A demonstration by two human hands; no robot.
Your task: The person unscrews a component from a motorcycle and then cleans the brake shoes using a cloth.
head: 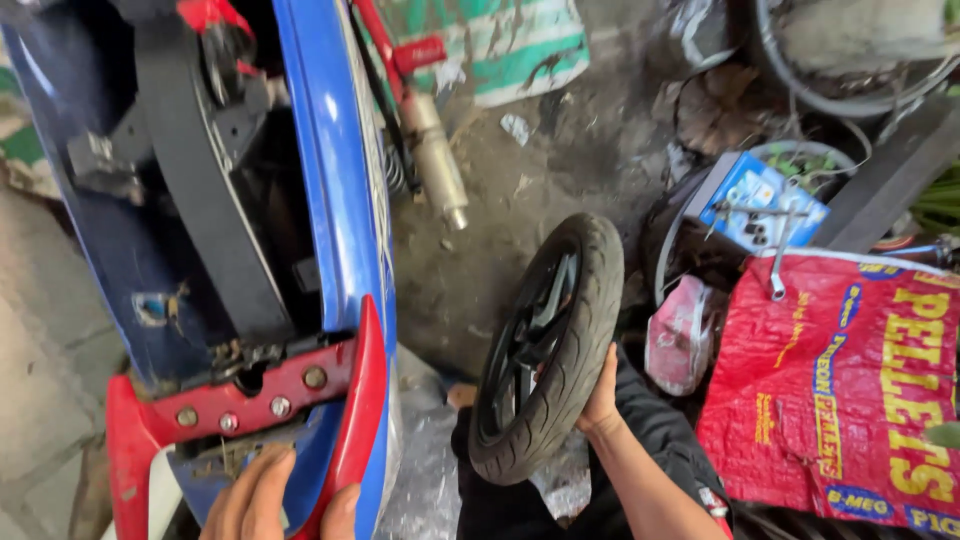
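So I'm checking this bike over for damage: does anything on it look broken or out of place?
Yes. The blue body panel has a ragged torn hole near the red tail piece under the left hand. The wheel is off, steadied by the right hand.

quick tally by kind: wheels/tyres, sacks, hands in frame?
Mounted wheel held upright by the right hand: 1, the black wheel
Loose tyres or rims at the top right: 2, bare tyre, partly hidden rim
Sacks: 2, red sack, green striped sack
Hands: 2, including the left hand on the blue and red bodywork
Total: 7
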